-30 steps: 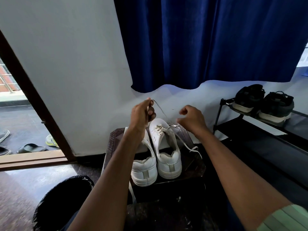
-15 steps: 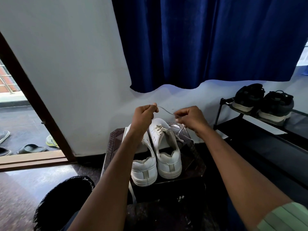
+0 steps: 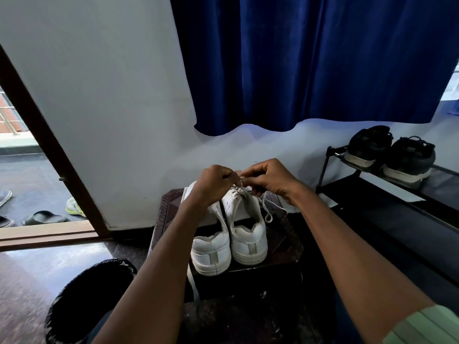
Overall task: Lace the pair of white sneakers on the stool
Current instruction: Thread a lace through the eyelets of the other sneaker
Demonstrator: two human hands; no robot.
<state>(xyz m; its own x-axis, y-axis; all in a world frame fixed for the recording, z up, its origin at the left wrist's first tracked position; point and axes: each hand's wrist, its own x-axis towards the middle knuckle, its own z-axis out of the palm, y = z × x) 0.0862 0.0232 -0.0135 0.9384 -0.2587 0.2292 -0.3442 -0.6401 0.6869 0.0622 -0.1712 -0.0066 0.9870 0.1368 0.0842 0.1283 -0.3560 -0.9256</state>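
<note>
Two white sneakers stand side by side, heels toward me, on a dark brown stool [image 3: 285, 234]. The right sneaker [image 3: 246, 232] has a white lace [image 3: 267, 211] threaded through its eyelets, with a loose end curling down its right side. The left sneaker [image 3: 211, 254] is partly hidden by my left forearm. My left hand [image 3: 213, 184] and my right hand [image 3: 265, 178] meet above the right sneaker's tongue, both pinching the lace, fingertips almost touching. Another white lace strand [image 3: 192, 284] hangs over the stool's front edge.
A black bin [image 3: 92, 294] with a plastic liner stands at the lower left. A black shoe rack [image 3: 377, 194] at the right holds a pair of dark shoes [image 3: 390, 155]. A blue curtain hangs on the wall behind. An open doorway with sandals lies at left.
My left hand has come down from its raised pull and both hands have closed together over the right sneaker. The lace, stretched before, now hangs slack in a loop at the sneaker's right.
</note>
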